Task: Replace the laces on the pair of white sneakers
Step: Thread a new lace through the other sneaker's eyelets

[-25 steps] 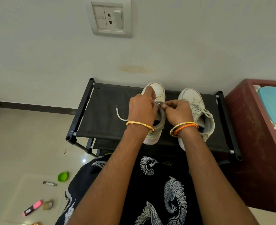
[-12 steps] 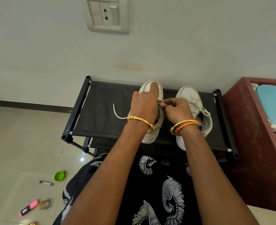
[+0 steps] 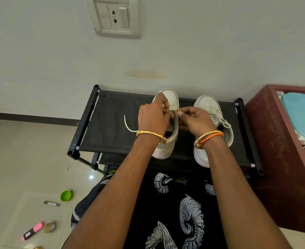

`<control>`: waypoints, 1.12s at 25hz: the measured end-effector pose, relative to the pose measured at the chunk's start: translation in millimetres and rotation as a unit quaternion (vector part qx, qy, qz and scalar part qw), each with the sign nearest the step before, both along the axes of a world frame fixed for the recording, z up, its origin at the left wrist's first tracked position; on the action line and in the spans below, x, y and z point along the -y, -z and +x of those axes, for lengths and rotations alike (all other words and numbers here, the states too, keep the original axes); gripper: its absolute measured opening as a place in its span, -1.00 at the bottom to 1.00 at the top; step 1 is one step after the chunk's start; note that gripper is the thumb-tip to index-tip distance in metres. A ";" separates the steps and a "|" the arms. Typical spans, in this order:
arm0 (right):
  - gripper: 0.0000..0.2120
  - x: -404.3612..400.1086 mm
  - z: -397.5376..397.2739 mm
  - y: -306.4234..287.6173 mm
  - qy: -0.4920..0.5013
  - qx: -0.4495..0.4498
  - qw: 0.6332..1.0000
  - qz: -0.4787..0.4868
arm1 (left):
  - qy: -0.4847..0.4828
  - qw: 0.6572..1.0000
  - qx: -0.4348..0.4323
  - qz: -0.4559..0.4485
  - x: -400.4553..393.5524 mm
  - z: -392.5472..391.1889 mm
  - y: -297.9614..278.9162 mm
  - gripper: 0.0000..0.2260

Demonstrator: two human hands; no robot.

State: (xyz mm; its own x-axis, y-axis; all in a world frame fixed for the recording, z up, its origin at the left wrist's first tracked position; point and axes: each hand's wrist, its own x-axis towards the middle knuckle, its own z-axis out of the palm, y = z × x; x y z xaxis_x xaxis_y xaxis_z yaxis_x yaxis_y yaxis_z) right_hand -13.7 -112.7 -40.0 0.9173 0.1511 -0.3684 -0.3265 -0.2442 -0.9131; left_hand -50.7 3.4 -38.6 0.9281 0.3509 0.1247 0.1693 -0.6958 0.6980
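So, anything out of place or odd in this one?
Small items lie scattered on the floor at lower left: a green lid, pink highlighter and tape roll. The wall carries a yellowish stain above the rack.

- Left sneaker (image 3: 168,142) under the left hand (image 3: 153,117): matt, scuffed white upper.
- Shoe rack (image 3: 110,126) beneath both hands: matt black cloth shelf, black tube frame.
- Cabinet (image 3: 281,159) right of the right hand (image 3: 194,121): worn maroon finish.
- Floor (image 3: 26,151), left: glossy tile.

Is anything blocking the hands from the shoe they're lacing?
Nothing visible does. The left hand and right hand are already on the left sneaker, both pinching at its lace area.
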 end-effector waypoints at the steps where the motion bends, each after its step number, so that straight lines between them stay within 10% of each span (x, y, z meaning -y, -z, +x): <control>1: -0.91 -1.6 0.4 1.3 0.003 0.004 1.000 -0.004 | 0.005 1.000 0.009 0.002 -0.7 0.1 1.9 -0.82; 7: -0.88 -6.8 6.5 -4.6 0.076 0.042 0.996 -0.004 | 0.012 0.999 0.013 0.037 -18.8 1.6 6.4 -0.68; 15: -0.78 24.5 14.6 -74.0 0.125 -0.006 0.873 0.472 | 0.008 0.987 -0.158 0.009 -40.8 -8.4 14.9 -0.37; 18: -0.84 16.4 11.0 -58.8 0.106 0.104 0.973 0.179 | 0.002 0.983 -0.183 -0.019 -40.3 -5.2 20.0 -0.29; 21: -0.93 2.6 0.5 -19.5 -0.074 0.187 0.960 -0.193 | -0.007 0.980 -0.190 -0.062 -40.3 -0.9 25.7 -0.28; 28: -0.93 -3.0 0.5 -6.4 -0.070 0.196 0.957 -0.200 | 0.005 0.976 -0.200 -0.083 -35.5 8.6 35.6 -0.44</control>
State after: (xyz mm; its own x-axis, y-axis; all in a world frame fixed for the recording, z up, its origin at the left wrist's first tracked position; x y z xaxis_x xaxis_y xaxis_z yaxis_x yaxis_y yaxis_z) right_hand -13.2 -109.7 -33.6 0.9781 0.2011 -0.0543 0.0832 -0.6164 -0.7830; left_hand -42.1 38.8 -74.2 0.8944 0.3259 -0.3064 0.4451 -0.5815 0.6810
